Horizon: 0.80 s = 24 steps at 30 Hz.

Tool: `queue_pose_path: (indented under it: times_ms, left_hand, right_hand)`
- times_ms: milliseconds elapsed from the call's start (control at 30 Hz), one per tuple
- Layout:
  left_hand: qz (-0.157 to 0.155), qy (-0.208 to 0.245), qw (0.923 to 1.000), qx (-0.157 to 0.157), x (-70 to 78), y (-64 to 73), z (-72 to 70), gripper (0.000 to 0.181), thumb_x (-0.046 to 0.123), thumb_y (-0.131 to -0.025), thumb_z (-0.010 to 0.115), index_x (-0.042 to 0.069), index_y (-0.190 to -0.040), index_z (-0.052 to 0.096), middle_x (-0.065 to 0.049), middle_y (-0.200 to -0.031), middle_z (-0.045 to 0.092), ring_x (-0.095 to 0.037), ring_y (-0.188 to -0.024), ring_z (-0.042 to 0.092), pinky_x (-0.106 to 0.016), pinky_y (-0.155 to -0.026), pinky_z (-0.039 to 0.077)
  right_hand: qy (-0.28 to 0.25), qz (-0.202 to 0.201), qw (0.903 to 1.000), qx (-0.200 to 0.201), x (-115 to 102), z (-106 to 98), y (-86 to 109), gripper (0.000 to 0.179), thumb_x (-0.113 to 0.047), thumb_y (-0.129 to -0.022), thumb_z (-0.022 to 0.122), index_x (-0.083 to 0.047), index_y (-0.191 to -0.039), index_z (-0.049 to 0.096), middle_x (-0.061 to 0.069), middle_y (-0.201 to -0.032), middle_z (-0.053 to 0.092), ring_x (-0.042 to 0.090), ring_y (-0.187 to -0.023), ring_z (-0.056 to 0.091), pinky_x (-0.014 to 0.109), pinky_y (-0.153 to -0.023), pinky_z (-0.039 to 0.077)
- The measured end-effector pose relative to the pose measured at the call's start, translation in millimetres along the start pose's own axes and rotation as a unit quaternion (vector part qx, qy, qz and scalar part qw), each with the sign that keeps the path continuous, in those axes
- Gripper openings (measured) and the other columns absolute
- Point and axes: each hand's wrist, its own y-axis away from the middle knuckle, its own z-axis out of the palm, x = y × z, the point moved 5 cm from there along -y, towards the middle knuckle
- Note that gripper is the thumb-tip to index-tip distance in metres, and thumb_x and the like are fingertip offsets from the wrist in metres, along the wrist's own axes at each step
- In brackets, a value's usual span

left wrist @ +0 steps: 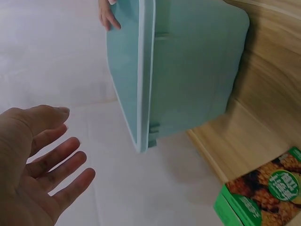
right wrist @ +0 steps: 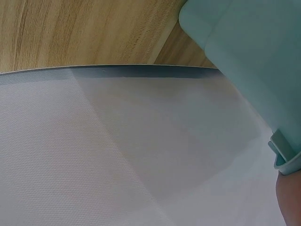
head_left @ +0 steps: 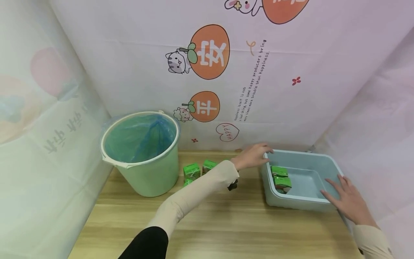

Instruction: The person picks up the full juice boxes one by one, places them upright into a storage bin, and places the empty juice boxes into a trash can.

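Note:
A pale blue plastic storage bin [head_left: 300, 154] stands at the right of the table, small green boxes [head_left: 282, 182] stacked along its left inner side. My left hand [head_left: 253, 157] reaches to the bin's back left corner, fingertips right at the rim. In the left wrist view that hand [left wrist: 44, 169] has its fingers spread and holds nothing. My right hand [head_left: 350, 200] rests over the bin's right rim, with fairly straight fingers reaching inside. Only a piece of the right hand [right wrist: 289, 197] shows in the right wrist view, below the bin's clip [right wrist: 283, 151].
Several green boxes [head_left: 192, 171] with a food picture lie on the wooden table [head_left: 220, 219], partly hidden behind my left sleeve. To their left stands a light green bucket [head_left: 152, 180] lined with a blue bag. Printed white cloth walls [head_left: 145, 72] enclose the back and sides.

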Motion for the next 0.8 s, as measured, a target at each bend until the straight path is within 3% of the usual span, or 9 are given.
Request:
queue_pose_path:
  times_ms: [233, 433, 800]
  left_hand:
    - [-0.002, 0.021, 0.9997, 0.007, -17.6, 15.7, -3.1, 0.04, 0.016, -0.102, 0.074, 0.002, -0.139, 0.066, -0.01, -0.137, 0.065, -0.021, -0.123, 0.064, -0.017, -0.1, 0.049]
    - [-0.035, 0.018, 0.9992, -0.001, -39.2, 28.1, 4.2, 0.042, 0.021, -0.102, 0.075, 0.006, -0.14, 0.066, -0.007, -0.141, 0.064, -0.017, -0.127, 0.062, -0.018, -0.103, 0.047]
    - [-0.097, -0.015, 0.995, -0.019, -72.2, 48.7, 15.9, 0.046, 0.024, -0.102, 0.075, 0.007, -0.143, 0.063, -0.009, -0.146, 0.06, -0.02, -0.129, 0.06, -0.025, -0.106, 0.049]
  right_hand:
    - [-0.002, -0.005, 1.0, 0.002, 1, -1, -0.5, 0.062, -0.037, -0.105, 0.062, 0.006, -0.148, 0.048, 0.051, -0.153, 0.026, 0.066, -0.146, 0.016, 0.076, -0.118, 0.01]
    - [-0.005, -0.006, 0.9999, 0.011, -1, -1, -1.9, 0.061, -0.037, -0.105, 0.063, 0.006, -0.146, 0.05, 0.05, -0.153, 0.028, 0.064, -0.147, 0.017, 0.076, -0.117, 0.013]
    - [-0.007, 0.001, 1.0, 0.007, 1, -1, -0.3, 0.061, -0.037, -0.106, 0.062, 0.005, -0.148, 0.049, 0.05, -0.154, 0.026, 0.065, -0.148, 0.014, 0.078, -0.115, 0.013]
